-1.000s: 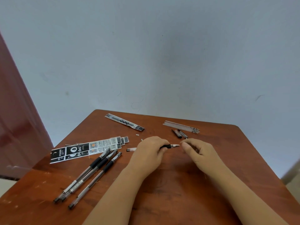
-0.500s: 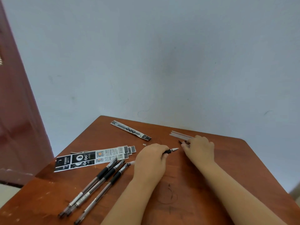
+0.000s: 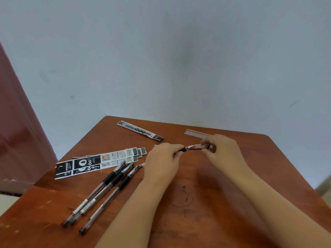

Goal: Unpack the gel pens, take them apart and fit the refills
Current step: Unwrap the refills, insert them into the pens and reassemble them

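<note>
My left hand (image 3: 163, 160) grips a gel pen (image 3: 184, 149) by its black rubber grip, tip pointing right. Its clear rear end sticks out behind the hand at the left. My right hand (image 3: 223, 153) holds a pen cap (image 3: 206, 146) right at the pen's tip; cap and tip touch or nearly touch. Three assembled gel pens (image 3: 107, 190) lie side by side on the left of the brown table (image 3: 197, 203). A bundle of clear refills (image 3: 195, 133) lies at the far edge, partly hidden by my right hand.
Flat black-and-white pen wrappers (image 3: 96, 162) lie left of my left hand. One more wrapper (image 3: 140, 130) lies near the far edge. A dark red door (image 3: 19, 136) stands at the left; a pale wall rises behind the table.
My right hand reached to the caps near the refills, picked one up and brought it back to the pen's tip. The left hand kept hold of the pen. The camera moved closer.
</note>
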Available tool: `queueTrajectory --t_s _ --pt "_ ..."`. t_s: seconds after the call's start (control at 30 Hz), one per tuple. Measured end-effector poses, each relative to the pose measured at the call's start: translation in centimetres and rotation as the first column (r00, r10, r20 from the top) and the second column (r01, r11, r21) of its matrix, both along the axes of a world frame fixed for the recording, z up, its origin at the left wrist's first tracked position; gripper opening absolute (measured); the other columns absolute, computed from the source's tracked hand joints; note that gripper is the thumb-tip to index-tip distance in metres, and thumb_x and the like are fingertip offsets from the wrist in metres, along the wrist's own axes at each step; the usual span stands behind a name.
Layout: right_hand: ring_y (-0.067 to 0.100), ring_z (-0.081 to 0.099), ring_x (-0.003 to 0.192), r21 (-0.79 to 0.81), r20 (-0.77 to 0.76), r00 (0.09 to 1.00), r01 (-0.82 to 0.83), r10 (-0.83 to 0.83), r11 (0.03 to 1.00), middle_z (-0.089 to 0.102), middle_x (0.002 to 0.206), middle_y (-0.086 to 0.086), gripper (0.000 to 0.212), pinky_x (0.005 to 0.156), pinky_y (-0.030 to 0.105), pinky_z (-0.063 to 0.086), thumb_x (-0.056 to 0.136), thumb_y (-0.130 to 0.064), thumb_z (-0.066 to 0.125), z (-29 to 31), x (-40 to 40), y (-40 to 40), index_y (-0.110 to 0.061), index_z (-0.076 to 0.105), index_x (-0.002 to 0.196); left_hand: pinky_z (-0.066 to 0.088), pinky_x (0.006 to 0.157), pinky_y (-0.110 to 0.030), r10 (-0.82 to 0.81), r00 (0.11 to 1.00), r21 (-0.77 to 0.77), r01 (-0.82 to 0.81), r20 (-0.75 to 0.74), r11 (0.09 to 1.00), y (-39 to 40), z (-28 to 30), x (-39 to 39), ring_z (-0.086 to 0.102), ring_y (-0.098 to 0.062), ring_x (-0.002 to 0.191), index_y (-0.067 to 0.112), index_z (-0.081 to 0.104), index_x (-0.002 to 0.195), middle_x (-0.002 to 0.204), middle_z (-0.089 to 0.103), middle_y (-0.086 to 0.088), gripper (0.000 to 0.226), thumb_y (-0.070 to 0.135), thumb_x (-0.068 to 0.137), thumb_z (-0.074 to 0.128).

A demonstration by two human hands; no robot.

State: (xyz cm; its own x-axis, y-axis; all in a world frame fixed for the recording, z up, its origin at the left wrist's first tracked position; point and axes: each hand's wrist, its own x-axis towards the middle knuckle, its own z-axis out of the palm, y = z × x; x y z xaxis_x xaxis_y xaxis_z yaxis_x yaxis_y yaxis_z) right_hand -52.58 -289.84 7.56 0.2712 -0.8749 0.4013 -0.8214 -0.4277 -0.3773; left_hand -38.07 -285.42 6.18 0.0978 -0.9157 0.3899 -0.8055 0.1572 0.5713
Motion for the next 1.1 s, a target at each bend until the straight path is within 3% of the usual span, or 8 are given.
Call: queueTrajectory --t_s 0.07,0.17,0.3,0.53,0.63,0.87,1.0,1.1 --pt "0.008 0.046 0.073 0.017 0.123 0.992 -0.019 0.017 1.0 0.053 0.082 -0.006 0.014 0.06 0.012 0.032 0.08 -0.007 0.059 0.2 -0.9 1.2 -0.01 0.068 0.091 0.042 0.092 -0.029 -0.019 1.0 -0.014 0.019 -0.004 1.0 0.2 0.1 -0.3 0.056 -0.017 0.103 0.021 0.061 0.116 0.111 0.065 -0.003 0.027 0.02 0.091 0.05" --pt "0.0 0.047 0.066 0.09 0.343 0.939 -0.02 -0.012 0.996 0.053 0.075 -0.014 0.012 0.062 0.0 0.038 0.078 -0.001 0.061 -0.4 -2.0 2.0 -0.01 0.069 0.084 0.043 0.092 -0.03 -0.054 0.998 -0.038 0.053 -0.015 0.998 0.5 -0.1 -0.6 0.057 -0.018 0.102 0.017 0.064 0.112 0.108 0.066 -0.004 0.026 0.016 0.088 0.054" --pt "-0.001 0.049 0.07 0.113 0.438 0.899 -0.054 -0.001 0.992 0.053 0.074 -0.018 0.016 0.063 -0.002 0.038 0.077 -0.001 0.062 -0.9 -2.9 1.9 -0.016 0.065 0.078 0.041 0.088 -0.025 -0.086 0.996 -0.024 0.087 0.029 0.996 0.5 -0.4 -0.8 0.057 -0.016 0.1 0.018 0.065 0.11 0.106 0.067 -0.003 0.025 0.016 0.087 0.056" --pt "-0.002 0.051 0.071 0.044 0.403 0.909 -0.132 0.103 0.99 0.052 0.073 -0.019 0.013 0.068 0.002 0.041 0.076 0.001 0.062 -0.7 -3.2 2.2 -0.009 0.069 0.082 0.035 0.081 -0.012 -0.131 0.988 -0.101 0.139 0.08 0.985 0.7 -0.5 -1.5 0.06 -0.016 0.094 0.014 0.069 0.103 0.099 0.07 -0.004 0.022 0.012 0.083 0.061" --pt "-0.001 0.051 0.07 0.028 0.378 0.914 -0.168 0.145 0.985 0.052 0.072 -0.019 0.013 0.068 0.004 0.042 0.076 0.0 0.064 -0.9 -2.9 2.4 -0.008 0.07 0.083 0.039 0.081 -0.016 -0.166 0.982 -0.109 0.175 0.084 0.979 0.8 -0.5 -1.8 0.062 -0.018 0.091 0.012 0.07 0.1 0.095 0.071 -0.005 0.02 0.01 0.081 0.064" --pt "-0.012 0.051 0.067 0.155 0.331 0.921 -0.266 0.203 0.952 0.055 0.071 -0.019 0.016 0.063 0.001 0.037 0.077 -0.007 0.065 0.1 -4.0 2.6 -0.017 0.07 0.089 0.034 0.075 -0.002 -0.21 0.978 -0.105 0.211 0.021 0.972 1.2 -0.2 -1.7 0.051 -0.002 0.082 0.012 0.069 0.101 0.094 0.07 -0.002 0.02 0.013 0.081 0.064" --pt "-0.011 0.052 0.068 0.184 0.33 0.915 -0.305 0.234 0.934 0.057 0.067 -0.016 0.015 0.063 0.002 0.038 0.073 -0.004 0.068 0.1 -4.4 2.5 -0.017 0.071 0.082 0.04 0.08 -0.017 -0.249 0.968 -0.044 0.249 -0.004 0.968 1.3 -0.1 -1.6 0.057 -0.009 0.085 0.015 0.07 0.1 0.091 0.07 -0.001 0.019 0.014 0.083 0.062" --pt "-0.011 0.053 0.067 0.189 0.343 0.905 -0.328 0.251 0.925 0.057 0.063 -0.014 0.021 0.062 0.003 0.039 0.071 -0.002 0.069 0.0 -4.2 2.6 -0.023 0.07 0.076 0.04 0.088 -0.019 -0.273 0.962 -0.012 0.272 -0.014 0.962 1.3 0.0 -1.4 0.059 -0.011 0.087 0.014 0.07 0.099 0.092 0.07 -0.002 0.018 0.013 0.083 0.062"
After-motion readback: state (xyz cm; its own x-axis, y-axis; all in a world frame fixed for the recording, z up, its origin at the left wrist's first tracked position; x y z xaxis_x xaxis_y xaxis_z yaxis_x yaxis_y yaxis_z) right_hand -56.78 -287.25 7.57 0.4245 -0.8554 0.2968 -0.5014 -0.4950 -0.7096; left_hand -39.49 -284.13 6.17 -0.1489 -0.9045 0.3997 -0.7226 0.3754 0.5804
